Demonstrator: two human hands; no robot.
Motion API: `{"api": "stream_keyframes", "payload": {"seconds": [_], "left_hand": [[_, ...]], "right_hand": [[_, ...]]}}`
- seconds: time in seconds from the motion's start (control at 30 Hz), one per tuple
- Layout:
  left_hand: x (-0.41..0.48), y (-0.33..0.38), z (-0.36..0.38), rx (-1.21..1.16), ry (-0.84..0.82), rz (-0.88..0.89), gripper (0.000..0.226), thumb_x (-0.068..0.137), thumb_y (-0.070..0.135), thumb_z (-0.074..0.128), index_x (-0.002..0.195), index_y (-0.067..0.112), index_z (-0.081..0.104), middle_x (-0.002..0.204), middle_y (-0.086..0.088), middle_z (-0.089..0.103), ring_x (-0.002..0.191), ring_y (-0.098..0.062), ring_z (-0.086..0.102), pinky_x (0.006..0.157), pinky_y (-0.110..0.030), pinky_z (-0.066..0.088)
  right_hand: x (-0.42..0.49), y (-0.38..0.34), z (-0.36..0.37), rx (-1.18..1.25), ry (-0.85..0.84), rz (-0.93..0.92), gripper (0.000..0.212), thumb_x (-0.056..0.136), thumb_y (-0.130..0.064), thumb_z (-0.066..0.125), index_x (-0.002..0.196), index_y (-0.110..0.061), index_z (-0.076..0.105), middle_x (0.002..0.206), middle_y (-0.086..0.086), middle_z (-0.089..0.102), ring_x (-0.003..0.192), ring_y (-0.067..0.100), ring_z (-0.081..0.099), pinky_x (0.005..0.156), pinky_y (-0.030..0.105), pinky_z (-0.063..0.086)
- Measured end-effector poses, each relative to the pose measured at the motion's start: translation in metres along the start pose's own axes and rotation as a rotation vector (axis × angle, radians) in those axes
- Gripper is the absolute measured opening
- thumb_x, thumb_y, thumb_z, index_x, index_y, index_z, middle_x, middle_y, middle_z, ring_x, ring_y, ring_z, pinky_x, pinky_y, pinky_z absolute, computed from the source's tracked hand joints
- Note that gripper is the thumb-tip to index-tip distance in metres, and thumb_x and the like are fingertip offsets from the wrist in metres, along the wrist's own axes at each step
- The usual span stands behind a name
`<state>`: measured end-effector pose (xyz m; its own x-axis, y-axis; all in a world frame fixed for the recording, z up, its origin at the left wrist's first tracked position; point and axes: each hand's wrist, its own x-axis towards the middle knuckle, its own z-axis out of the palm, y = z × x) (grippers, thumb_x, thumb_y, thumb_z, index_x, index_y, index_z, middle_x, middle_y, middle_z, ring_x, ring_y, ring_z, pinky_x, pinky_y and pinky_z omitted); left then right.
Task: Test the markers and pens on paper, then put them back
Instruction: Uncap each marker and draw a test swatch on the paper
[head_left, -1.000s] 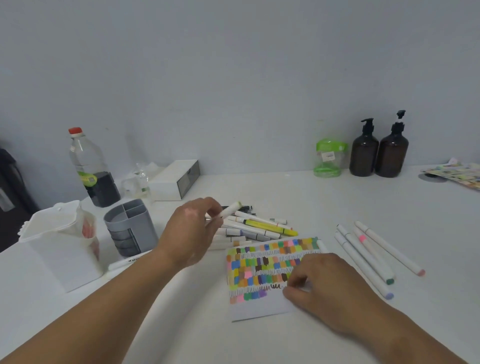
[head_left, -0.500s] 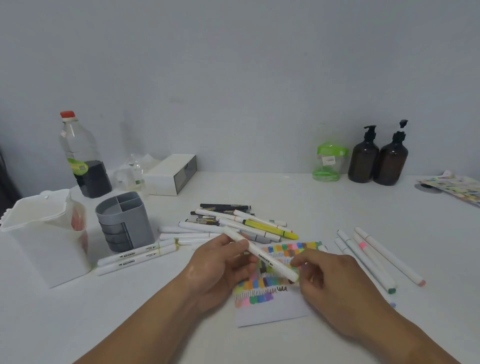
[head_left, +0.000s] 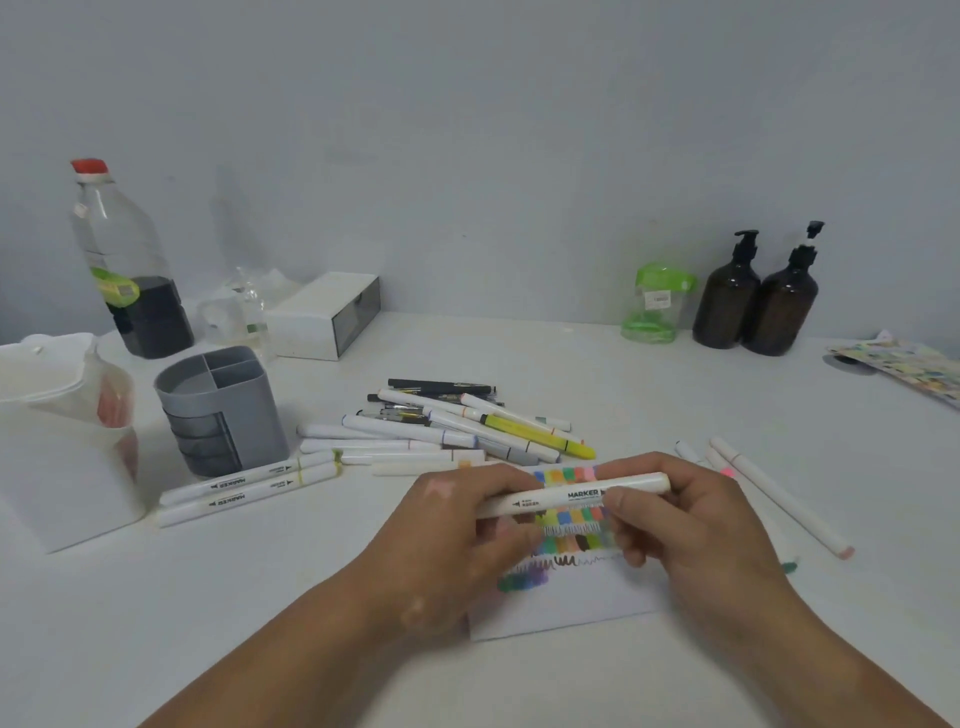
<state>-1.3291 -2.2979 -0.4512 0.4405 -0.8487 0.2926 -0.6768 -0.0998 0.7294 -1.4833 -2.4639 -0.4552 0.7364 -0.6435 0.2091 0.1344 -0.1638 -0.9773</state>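
Holding a white marker (head_left: 571, 494) level just above the paper (head_left: 566, 603), both hands share the grip. The left hand (head_left: 457, 525) curls its fingers round the left end, and the right hand (head_left: 696, 525) pinches the right half between thumb and fingers. The barrel reads MARKER (the smaller print is too blurred to make out).

The paper lies flat on the white table (head_left: 571, 353), directly under the hands. It carries rows of coloured swatches and a few scribbled lines, with its lower part blank. Behind it a loose pile of markers and pens (head_left: 415, 428) lies jumbled, with a yellow highlighter (head_left: 535, 435) among them.

Left of the pile a grey pen holder (head_left: 223, 415) stands upright, split into compartments. Two white markers (head_left: 249, 486) lie side by side just in front of it. Right of the paper a few more markers (head_left: 779, 499) lie close together, partly hidden by the right hand.

Along the wall stand a red-capped bottle (head_left: 124, 260) holding dark liquid, a white box (head_left: 327, 314), a green-lidded jar (head_left: 657, 304) and two brown pump bottles (head_left: 727, 301), which touch. A white lidded tub (head_left: 57, 457) sits at the left edge, and a colourful sheet (head_left: 904, 364) at the far right.
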Motion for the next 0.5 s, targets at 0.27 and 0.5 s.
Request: {"api": "stream_keyframes", "payload": {"seconds": [0.27,0.5], "left_hand": [[0.000,0.012,0.007,0.246,-0.077,0.076,0.027,0.106,0.034,0.045,0.125,0.023,0.060,0.112,0.002,0.067,0.093,-0.019,0.057,0.079,-0.029,0.044],[0.000,0.009,0.009,0.172,-0.132,0.168,0.023,0.101,0.047,0.053,0.115,0.031,0.062,0.077,0.014,0.060,0.071,0.000,0.053,0.066,-0.016,0.040]], "right_hand": [[-0.003,0.003,0.010,0.190,-0.097,0.046,0.041,0.058,-0.037,0.091,0.087,-0.013,0.075,0.062,0.011,0.060,0.054,0.018,0.055,0.047,0.026,0.047],[-0.008,0.008,0.021,0.132,-0.122,0.055,0.040,0.061,-0.037,0.091,0.079,-0.012,0.067,0.056,0.016,0.055,0.048,0.024,0.050,0.045,0.030,0.043]]}}
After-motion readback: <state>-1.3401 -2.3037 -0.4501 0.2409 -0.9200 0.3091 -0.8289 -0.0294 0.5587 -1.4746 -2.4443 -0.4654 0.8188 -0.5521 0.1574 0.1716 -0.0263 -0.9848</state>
